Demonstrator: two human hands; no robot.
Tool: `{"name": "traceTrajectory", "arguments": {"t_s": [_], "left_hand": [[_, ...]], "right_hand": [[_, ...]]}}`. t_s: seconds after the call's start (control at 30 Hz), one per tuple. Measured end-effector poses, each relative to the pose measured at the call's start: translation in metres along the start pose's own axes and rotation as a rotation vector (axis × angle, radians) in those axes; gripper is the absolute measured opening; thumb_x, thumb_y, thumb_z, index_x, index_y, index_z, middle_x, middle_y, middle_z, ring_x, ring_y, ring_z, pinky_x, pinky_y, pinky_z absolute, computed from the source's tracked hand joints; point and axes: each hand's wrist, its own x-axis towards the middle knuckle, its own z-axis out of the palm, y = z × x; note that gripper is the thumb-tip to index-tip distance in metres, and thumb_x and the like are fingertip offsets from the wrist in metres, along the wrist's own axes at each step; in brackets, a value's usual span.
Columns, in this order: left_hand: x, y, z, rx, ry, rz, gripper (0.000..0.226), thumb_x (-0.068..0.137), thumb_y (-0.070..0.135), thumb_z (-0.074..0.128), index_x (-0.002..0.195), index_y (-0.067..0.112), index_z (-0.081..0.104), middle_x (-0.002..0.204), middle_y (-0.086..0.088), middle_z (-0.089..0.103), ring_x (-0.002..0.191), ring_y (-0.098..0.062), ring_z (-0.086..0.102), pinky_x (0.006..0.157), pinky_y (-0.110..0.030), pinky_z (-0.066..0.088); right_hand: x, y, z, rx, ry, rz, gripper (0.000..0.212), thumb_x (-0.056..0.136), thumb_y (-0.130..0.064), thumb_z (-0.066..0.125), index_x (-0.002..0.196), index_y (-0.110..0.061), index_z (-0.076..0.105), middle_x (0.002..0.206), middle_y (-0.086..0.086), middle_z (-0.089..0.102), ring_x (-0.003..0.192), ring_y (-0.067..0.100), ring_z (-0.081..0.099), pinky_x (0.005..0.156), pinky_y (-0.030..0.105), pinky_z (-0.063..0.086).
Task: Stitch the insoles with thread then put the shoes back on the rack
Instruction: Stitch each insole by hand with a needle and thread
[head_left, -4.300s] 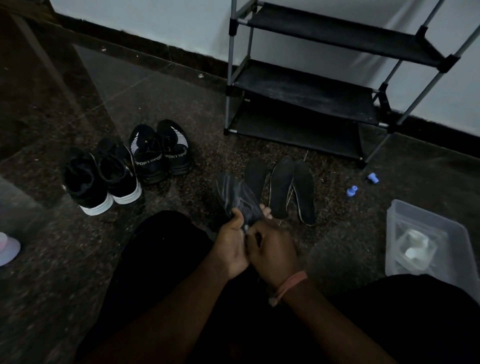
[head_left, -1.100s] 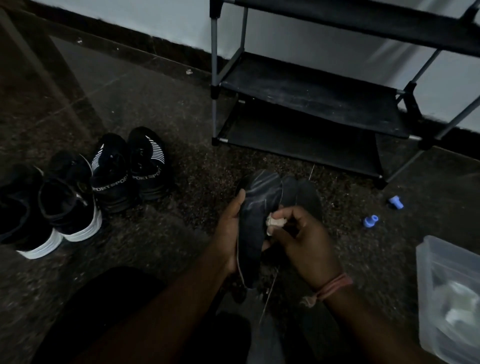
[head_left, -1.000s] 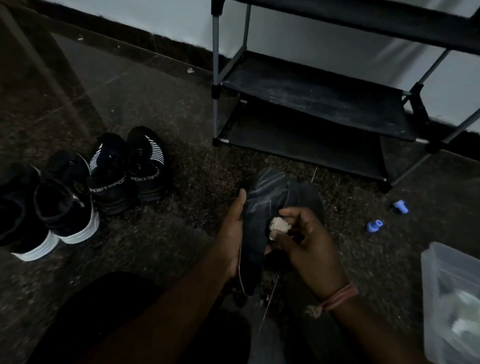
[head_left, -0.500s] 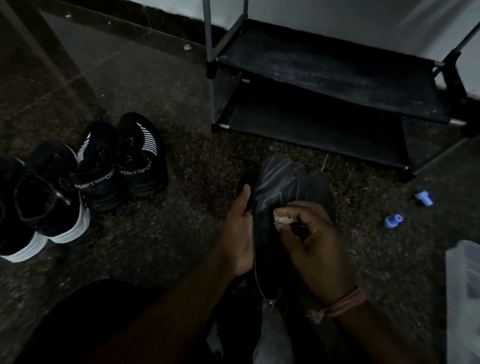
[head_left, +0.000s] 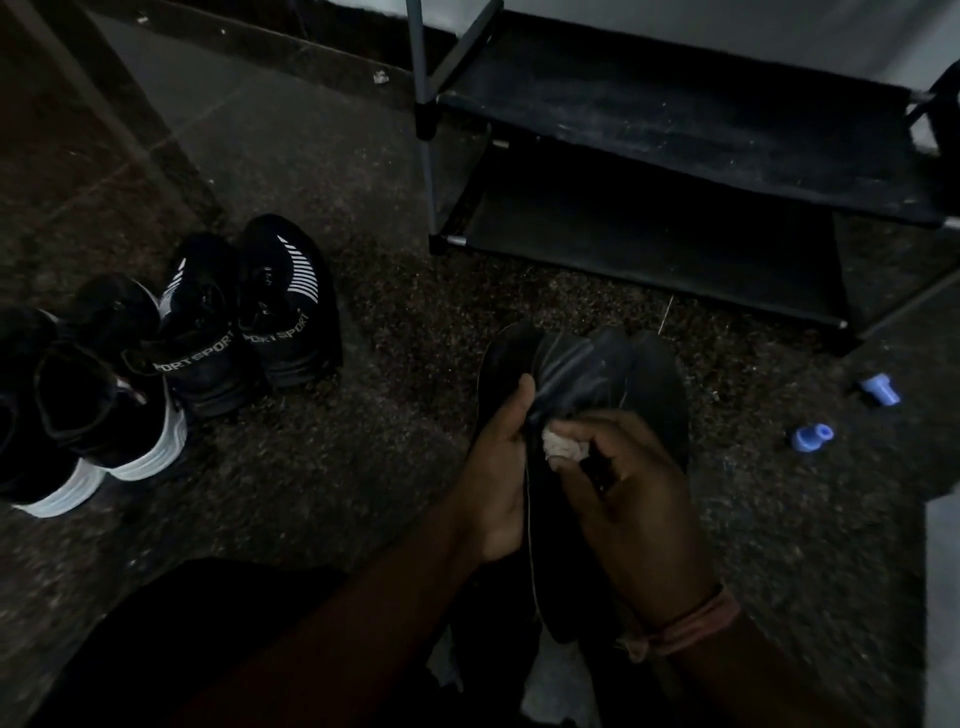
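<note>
1. The left hand (head_left: 501, 467) grips a dark insole (head_left: 566, 499) along its left edge, thumb pressed on the upper face and the remaining fingers hidden behind it.
2. The right hand (head_left: 631, 499) has its fingers curled, pinching a small pale wad (head_left: 563, 448) against the middle of the insole; whether this is thread or cloth cannot be told, and no needle is visible.
3. The held insole stands lengthwise between the two hands, toe pointing away beyond the fingertips, heel down toward the wrists. More insoles (head_left: 657, 395) lie on the floor just beyond the fingers.
4. Judged handling: the insole is light, thin and pliable; creases at its toe suggest it folds readily. A grip at the edge close to the stitch point should keep it from buckling under a needle.
5. A pale thread (head_left: 529, 540) appears to run along the insole's left edge, below the left thumb.
6. The shoes (head_left: 244, 322) stand well apart to the left of the left hand; the rack (head_left: 675, 135) stands beyond the fingertips, its visible shelves bare.
</note>
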Motion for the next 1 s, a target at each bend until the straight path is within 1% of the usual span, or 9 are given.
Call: {"name": "traceTrajectory", "arguments": {"t_s": [0.2,0.27,0.33,0.43,0.53,0.63,0.7,0.87,1.0], "left_hand": [[-0.007,-0.002,0.007,0.011,-0.053,-0.032,0.062,0.102,0.057,0.042,0.145,0.013,0.054,0.147,-0.016,0.053,0.135,-0.031,0.051,0.119,-0.045,0.034],[-0.005,-0.004,0.006,0.022,-0.050,-0.052,0.065,0.101,0.056,0.045,0.147,0.011,0.050,0.150,-0.018,0.048,0.137,-0.032,0.047,0.120,-0.045,0.031],[-0.005,-0.002,0.006,0.034,-0.065,-0.062,0.072,0.100,0.061,0.044,0.145,0.006,0.052,0.152,-0.022,0.045,0.142,-0.033,0.044,0.123,-0.046,0.028],[-0.003,0.001,0.000,-0.004,0.005,-0.016,0.070,0.102,0.061,0.036,0.124,0.003,0.071,0.134,-0.022,0.063,0.128,-0.029,0.060,0.114,-0.040,0.041],[-0.004,0.001,0.004,-0.034,0.029,-0.005,0.062,0.102,0.057,0.042,0.129,0.008,0.068,0.136,-0.020,0.062,0.129,-0.030,0.059,0.113,-0.043,0.040],[-0.004,-0.008,0.009,0.050,0.006,-0.053,0.059,0.101,0.059,0.042,0.139,0.018,0.060,0.138,-0.011,0.063,0.129,-0.027,0.059,0.109,-0.042,0.044],[-0.006,-0.009,0.010,0.049,0.020,-0.077,0.061,0.101,0.059,0.042,0.142,0.017,0.057,0.137,-0.012,0.063,0.128,-0.028,0.059,0.107,-0.043,0.045],[-0.003,0.002,0.001,-0.029,0.101,0.008,0.060,0.102,0.052,0.045,0.134,0.005,0.063,0.136,-0.021,0.062,0.129,-0.033,0.057,0.116,-0.045,0.039],[-0.002,-0.008,0.008,0.005,0.074,-0.005,0.053,0.103,0.051,0.045,0.129,0.012,0.069,0.132,-0.016,0.066,0.125,-0.030,0.061,0.115,-0.045,0.039]], "right_hand": [[0.004,0.006,-0.008,-0.095,0.097,-0.038,0.025,0.089,-0.003,0.071,0.113,-0.011,0.073,0.114,-0.001,0.061,0.106,0.010,0.063,0.093,0.036,0.055],[0.002,0.002,-0.004,-0.169,0.076,-0.082,0.024,0.089,-0.004,0.071,0.112,-0.011,0.074,0.114,0.000,0.064,0.106,0.011,0.064,0.094,0.036,0.054],[0.001,-0.003,0.001,-0.199,0.027,-0.114,0.023,0.086,-0.001,0.073,0.105,-0.013,0.077,0.110,-0.003,0.069,0.103,0.005,0.064,0.095,0.024,0.051],[-0.002,-0.013,0.005,-0.115,-0.105,-0.077,0.024,0.082,0.003,0.075,0.093,-0.018,0.079,0.099,-0.010,0.073,0.095,-0.005,0.064,0.087,0.007,0.046],[0.000,-0.008,-0.002,-0.173,-0.075,-0.084,0.024,0.081,0.003,0.076,0.088,-0.019,0.077,0.091,-0.010,0.072,0.087,-0.001,0.065,0.083,0.013,0.049],[0.005,0.005,-0.014,-0.289,0.074,-0.072,0.020,0.082,0.001,0.075,0.090,-0.017,0.076,0.092,-0.004,0.073,0.086,0.012,0.068,0.079,0.033,0.055],[0.006,0.003,-0.014,-0.309,0.098,-0.077,0.020,0.082,0.001,0.075,0.091,-0.017,0.076,0.093,-0.004,0.073,0.086,0.012,0.067,0.079,0.032,0.055],[-0.001,-0.018,-0.003,-0.009,-0.228,0.132,0.021,0.086,-0.007,0.075,0.083,-0.028,0.076,0.083,-0.019,0.074,0.078,-0.005,0.068,0.077,0.021,0.055],[0.005,-0.005,-0.016,-0.236,-0.022,0.044,0.018,0.083,-0.006,0.077,0.084,-0.024,0.076,0.087,-0.012,0.074,0.079,0.001,0.066,0.078,0.019,0.051]]}}
